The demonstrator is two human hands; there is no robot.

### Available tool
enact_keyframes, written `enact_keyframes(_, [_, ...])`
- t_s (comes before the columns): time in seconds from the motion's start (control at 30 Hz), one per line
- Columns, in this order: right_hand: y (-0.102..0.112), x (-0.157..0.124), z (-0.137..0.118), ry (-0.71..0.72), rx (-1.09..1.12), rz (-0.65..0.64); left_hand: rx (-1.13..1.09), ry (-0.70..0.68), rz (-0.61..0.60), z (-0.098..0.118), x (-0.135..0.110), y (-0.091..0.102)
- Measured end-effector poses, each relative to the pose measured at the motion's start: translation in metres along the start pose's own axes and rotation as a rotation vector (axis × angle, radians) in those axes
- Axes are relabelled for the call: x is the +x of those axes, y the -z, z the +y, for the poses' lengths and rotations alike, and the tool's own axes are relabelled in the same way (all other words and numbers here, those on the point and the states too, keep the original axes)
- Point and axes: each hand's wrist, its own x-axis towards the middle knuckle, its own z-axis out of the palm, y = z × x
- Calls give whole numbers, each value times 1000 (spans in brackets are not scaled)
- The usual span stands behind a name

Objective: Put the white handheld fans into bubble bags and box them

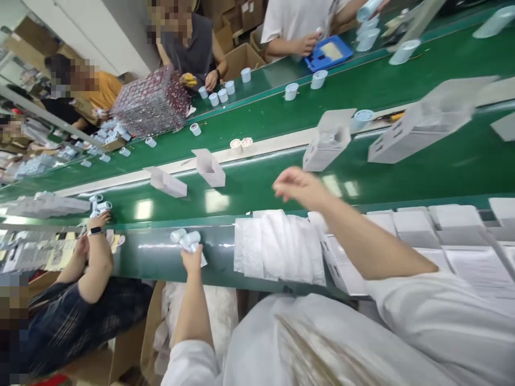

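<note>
My left hand (191, 261) grips a small bunch of pale blue-white cylindrical cups (185, 239) at the near edge of the green conveyor belt (257, 199). A white paper corner shows under them. My right hand (300, 187) hangs in the air above the belt, its fingers loosely apart and nothing visible in them. Below it lies a long row of translucent plastic sleeves or bags (277, 246). Open white cardboard cartons (209, 168) stand on the belt beyond both hands.
A co-worker's hand (100, 222) rests by similar cups at the left. White flat cartons (414, 225) are stacked to my right. A white divider rail (241, 153) separates a second belt with scattered cups, and several people work along it among cardboard boxes.
</note>
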Motion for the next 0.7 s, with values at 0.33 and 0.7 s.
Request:
enact_keyframes(0.33, [-239, -66, 46, -813, 586, -589, -327, -104, -65, -8, -78, -19])
enact_keyframes(0.7, [-90, -98, 56, -758, 567, -133, 125, -938, -968, -27, -74, -37])
